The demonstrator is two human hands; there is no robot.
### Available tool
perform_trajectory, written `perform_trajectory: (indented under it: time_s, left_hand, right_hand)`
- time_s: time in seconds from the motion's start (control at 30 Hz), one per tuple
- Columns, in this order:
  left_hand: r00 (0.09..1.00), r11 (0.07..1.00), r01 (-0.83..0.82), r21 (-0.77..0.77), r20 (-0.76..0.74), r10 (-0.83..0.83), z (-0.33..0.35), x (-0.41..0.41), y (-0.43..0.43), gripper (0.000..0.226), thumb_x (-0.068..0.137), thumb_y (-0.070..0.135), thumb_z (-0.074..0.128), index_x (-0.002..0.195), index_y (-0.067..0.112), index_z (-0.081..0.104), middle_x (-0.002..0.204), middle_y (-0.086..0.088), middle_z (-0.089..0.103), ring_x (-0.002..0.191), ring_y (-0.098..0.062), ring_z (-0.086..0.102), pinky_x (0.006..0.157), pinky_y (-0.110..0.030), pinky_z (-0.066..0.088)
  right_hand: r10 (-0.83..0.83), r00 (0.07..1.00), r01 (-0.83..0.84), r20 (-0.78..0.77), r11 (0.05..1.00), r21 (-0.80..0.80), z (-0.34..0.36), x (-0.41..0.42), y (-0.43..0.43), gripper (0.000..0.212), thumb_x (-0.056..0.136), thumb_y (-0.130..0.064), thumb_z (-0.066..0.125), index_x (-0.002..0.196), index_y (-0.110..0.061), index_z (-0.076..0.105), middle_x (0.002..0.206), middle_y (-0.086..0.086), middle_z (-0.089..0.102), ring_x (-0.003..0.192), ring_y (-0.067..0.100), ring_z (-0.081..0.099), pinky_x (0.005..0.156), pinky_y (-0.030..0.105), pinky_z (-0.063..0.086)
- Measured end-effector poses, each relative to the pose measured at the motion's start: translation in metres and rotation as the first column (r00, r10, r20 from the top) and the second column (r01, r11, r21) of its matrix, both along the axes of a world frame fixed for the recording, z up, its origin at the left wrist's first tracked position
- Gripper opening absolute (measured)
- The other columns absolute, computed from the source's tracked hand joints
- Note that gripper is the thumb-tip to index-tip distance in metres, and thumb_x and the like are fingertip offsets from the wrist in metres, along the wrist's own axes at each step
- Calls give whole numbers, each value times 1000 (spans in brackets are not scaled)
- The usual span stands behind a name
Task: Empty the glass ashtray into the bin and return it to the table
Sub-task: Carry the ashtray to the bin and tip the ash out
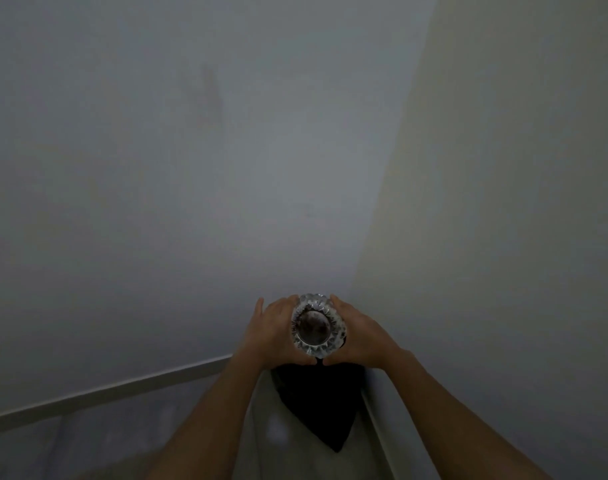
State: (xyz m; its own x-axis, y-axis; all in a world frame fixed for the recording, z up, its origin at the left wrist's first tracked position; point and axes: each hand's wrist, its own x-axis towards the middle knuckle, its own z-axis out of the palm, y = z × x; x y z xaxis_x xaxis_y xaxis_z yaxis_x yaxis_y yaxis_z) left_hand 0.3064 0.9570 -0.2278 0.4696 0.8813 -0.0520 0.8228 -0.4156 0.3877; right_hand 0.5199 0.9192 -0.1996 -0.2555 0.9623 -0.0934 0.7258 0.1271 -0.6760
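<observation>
Head view: dim light obscures the dark bin (pixel 318 403) below; left hand (pixel 273 332) and right hand (pixel 359 336) clasp the glass ashtray (pixel 317 325) between them.

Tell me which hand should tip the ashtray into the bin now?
Neither clearly: the left hand and right hand grip opposite sides of the ashtray, held above the dark bin in the corner. Probably tip with both; the right hand's thumb under the near rim gives it a slight edge.
</observation>
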Motion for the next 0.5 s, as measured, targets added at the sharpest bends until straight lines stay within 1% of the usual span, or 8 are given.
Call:
perform_trajectory:
  time_s: [0.07,0.1,0.17,0.23,0.3,0.33,0.4,0.5]
  left_hand:
    - [1000,1000,0,6,-7,0,-40,6,4,126,54,75,70,151,14,19,157,-2,29,146,-18,24,120,-50,0]
    - [1000,1000,1,-1,1,-1,-66,8,10,125,54,74,71,151,15,19,156,-2,30,146,-18,24,120,-50,0]
    - [1000,1000,-2,-13,15,2,-113,12,22,124,51,75,69,150,17,20,156,-1,32,145,-18,26,120,-50,1]
    - [999,1000,0,-5,40,0,-156,19,27,124,50,75,68,150,20,21,155,0,33,144,-17,28,120,-50,1]
    - [999,1000,-5,1,36,5,-192,26,34,125,48,78,69,150,22,21,154,2,34,143,-17,29,120,-50,1]
    - [999,1000,-11,11,37,11,-206,29,38,126,48,78,69,150,22,21,154,2,34,143,-17,29,121,-50,2]
    - [999,999,-11,40,50,9,-235,33,41,129,44,82,65,150,21,21,154,2,34,143,-17,29,120,-49,4]
    - [998,997,-16,73,56,12,-258,39,47,135,36,86,48,149,17,22,154,0,35,143,-17,29,120,-43,6]
  right_hand:
    - [15,1000,-15,9,1000,11,-43,1,6,103,63,-23,90,147,-16,30,128,-18,31,120,-3,29,91,-11,14]
    - [12,1000,-12,12,1000,5,-76,4,14,105,63,-25,90,148,-16,29,130,-18,31,122,-3,28,96,-5,16]
    - [8,999,-7,41,1000,-12,-126,9,26,110,61,-33,90,150,-21,26,141,-17,32,130,-1,28,105,7,19]
    - [-4,999,4,52,1000,-7,-172,12,33,114,56,-42,90,149,-26,27,153,-9,33,139,6,32,113,17,23]
    - [-19,997,19,68,1000,-2,-211,18,41,123,49,-54,88,151,-26,24,157,-5,31,142,11,32,119,31,27]
    - [-26,996,26,88,1000,-4,-225,22,45,129,49,-56,87,153,-23,19,159,-4,28,144,12,29,120,33,27]
    - [-25,992,25,124,1000,1,-252,29,49,132,54,-51,89,155,-19,10,161,-2,23,146,14,25,120,29,23]
    - [-18,992,16,128,1000,18,-277,34,56,131,58,-46,89,155,-18,5,161,-1,21,147,16,24,118,27,22]
